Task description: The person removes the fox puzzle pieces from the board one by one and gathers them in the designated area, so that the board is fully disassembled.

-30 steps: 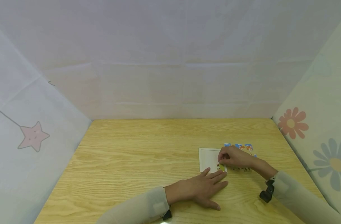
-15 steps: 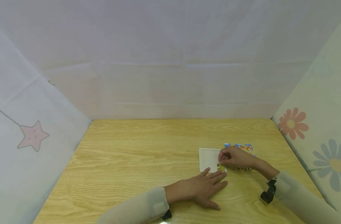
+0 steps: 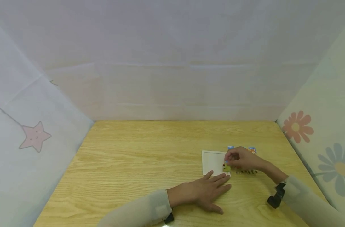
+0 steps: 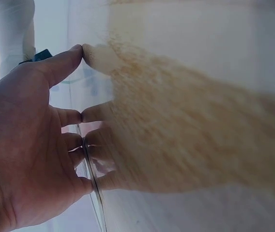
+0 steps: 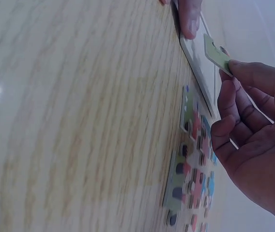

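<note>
My right hand (image 3: 242,159) pinches a green jigsaw puzzle piece (image 5: 217,55) between thumb and fingertips. In the right wrist view the piece is tilted, just above a white puzzle board (image 3: 212,162). Palm down with fingers spread, my left hand (image 3: 204,193) lies at the board's near edge, fingertips on its rim. The left wrist view has those fingertips (image 4: 83,143) at the board's edge. The inside of the board that shows is plain white.
Several loose puzzle pieces (image 5: 195,181) lie in rows right of the board, partly hidden under my right hand in the head view. The wooden table (image 3: 132,157) is glossy. Pale fabric walls (image 3: 144,91) close in the back and sides.
The puzzle piece has come up from the board's near right corner and is now tilted in my right hand, which has shifted slightly right. My left hand stays in place.
</note>
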The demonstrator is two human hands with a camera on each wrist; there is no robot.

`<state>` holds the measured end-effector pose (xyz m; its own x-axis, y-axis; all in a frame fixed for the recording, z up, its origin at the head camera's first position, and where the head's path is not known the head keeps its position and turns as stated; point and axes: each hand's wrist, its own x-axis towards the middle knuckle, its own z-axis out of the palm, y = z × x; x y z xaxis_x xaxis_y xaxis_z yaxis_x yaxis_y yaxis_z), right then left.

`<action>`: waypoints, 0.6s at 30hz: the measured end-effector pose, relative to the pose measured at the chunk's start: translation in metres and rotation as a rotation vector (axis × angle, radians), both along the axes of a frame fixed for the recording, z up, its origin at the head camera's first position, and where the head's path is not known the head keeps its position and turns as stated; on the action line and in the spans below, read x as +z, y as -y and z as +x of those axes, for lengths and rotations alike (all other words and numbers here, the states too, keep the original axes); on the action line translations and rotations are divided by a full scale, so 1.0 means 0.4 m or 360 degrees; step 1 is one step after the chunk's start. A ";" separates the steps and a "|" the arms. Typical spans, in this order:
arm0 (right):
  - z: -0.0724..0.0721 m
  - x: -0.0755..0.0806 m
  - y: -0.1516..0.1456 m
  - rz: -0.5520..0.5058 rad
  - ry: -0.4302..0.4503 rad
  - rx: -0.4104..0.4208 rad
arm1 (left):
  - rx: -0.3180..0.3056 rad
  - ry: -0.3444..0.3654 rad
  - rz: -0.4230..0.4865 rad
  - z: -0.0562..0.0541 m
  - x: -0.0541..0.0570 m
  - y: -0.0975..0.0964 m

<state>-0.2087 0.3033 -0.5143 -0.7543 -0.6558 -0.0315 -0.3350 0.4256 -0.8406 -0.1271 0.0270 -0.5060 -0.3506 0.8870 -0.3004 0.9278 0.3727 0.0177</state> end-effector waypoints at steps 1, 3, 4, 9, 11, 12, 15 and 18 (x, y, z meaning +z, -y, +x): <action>0.001 0.002 -0.007 -0.0009 0.0011 -0.0006 | -0.0001 -0.0005 -0.0001 0.000 0.000 0.000; 0.002 0.007 -0.020 -0.0016 0.0036 -0.0016 | -0.0001 -0.0011 -0.0004 0.000 0.001 -0.001; 0.004 0.009 -0.027 -0.0016 0.0049 -0.0023 | -0.0002 -0.0008 -0.0006 0.001 0.001 -0.001; 0.006 0.015 -0.061 -0.0023 0.0115 -0.0031 | 0.0006 0.0017 0.0011 0.001 0.000 0.001; 0.007 0.018 -0.074 -0.0034 0.0113 -0.0024 | 0.0013 0.0022 0.0020 0.001 -0.002 0.002; 0.008 0.019 -0.080 -0.0040 0.0111 -0.0018 | 0.0015 0.0023 0.0021 0.001 -0.002 0.002; 0.012 0.023 -0.098 -0.0046 0.0104 -0.0013 | 0.0020 0.0024 0.0020 0.001 -0.003 0.002; 0.018 0.028 -0.116 -0.0046 0.0099 -0.0013 | 0.0021 0.0029 0.0021 0.000 -0.003 0.002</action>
<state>-0.2016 0.3496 -0.5032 -0.7569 -0.6508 -0.0595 -0.2782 0.4032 -0.8718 -0.1271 0.0262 -0.5072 -0.3571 0.8862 -0.2951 0.9222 0.3847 0.0396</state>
